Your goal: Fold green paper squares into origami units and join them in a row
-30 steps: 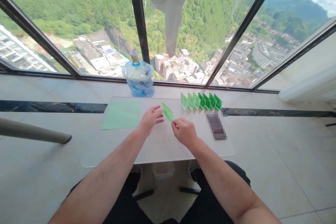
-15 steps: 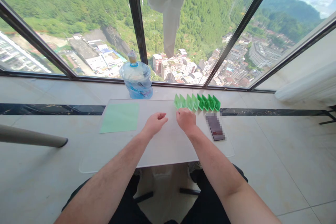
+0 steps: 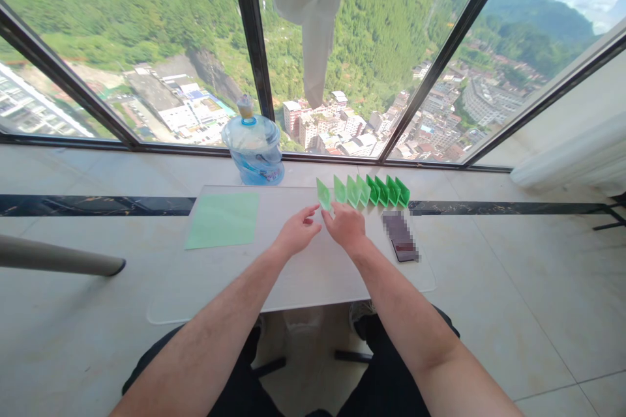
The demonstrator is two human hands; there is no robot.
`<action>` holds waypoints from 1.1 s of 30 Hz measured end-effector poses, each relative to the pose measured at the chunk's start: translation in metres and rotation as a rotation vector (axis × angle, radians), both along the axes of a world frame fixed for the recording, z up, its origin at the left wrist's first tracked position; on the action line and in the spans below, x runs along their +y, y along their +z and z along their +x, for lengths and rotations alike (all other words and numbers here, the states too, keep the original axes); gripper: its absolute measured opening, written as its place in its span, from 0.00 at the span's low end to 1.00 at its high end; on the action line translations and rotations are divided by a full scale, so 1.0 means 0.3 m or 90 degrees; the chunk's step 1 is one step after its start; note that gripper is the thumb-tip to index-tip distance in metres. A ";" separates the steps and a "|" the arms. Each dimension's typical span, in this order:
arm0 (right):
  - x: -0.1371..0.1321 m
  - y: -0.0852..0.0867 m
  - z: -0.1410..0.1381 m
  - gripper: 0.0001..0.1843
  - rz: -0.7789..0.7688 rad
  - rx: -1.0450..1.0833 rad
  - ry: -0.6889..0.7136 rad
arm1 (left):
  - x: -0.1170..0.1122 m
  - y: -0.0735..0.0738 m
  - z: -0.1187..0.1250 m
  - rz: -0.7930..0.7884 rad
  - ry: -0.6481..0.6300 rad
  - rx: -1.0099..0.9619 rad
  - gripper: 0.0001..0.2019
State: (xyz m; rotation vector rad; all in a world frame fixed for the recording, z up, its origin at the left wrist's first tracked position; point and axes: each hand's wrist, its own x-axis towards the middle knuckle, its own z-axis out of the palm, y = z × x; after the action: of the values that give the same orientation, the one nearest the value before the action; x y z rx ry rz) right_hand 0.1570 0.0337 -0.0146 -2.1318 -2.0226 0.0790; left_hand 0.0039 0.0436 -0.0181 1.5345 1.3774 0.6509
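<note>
A row of several folded green paper pieces [image 3: 372,190] stands along the far edge of the white table [image 3: 293,280]. The leftmost folded piece [image 3: 323,195] stands a little apart from the others. My right hand [image 3: 348,228] has its fingertips closed on the base of that piece. My left hand [image 3: 297,234] is just left of it, fingers loosely stretched out, index tip at the piece's lower edge. A flat light green sheet [image 3: 222,220] lies to the left of my hands.
A phone [image 3: 401,236] lies right of my right hand. A big clear water bottle [image 3: 253,148] stands behind the table at the window. A grey tube [image 3: 59,258] juts in from the left. A white cloth [image 3: 313,6] hangs at the glass.
The folded piece held over the table's middle a second ago now stands at the left end of the row. Both hands moved forward and right with it.
</note>
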 end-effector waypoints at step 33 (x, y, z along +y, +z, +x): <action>0.045 0.002 0.079 0.09 -0.045 -0.071 -0.016 | 0.035 -0.059 0.199 0.223 0.061 0.291 0.11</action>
State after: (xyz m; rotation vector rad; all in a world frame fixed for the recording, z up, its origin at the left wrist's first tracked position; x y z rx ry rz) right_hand 0.1808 0.0472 -0.0139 -2.2509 -2.0838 0.0296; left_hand 0.0634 0.0542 -0.0359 1.9933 1.7535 0.6490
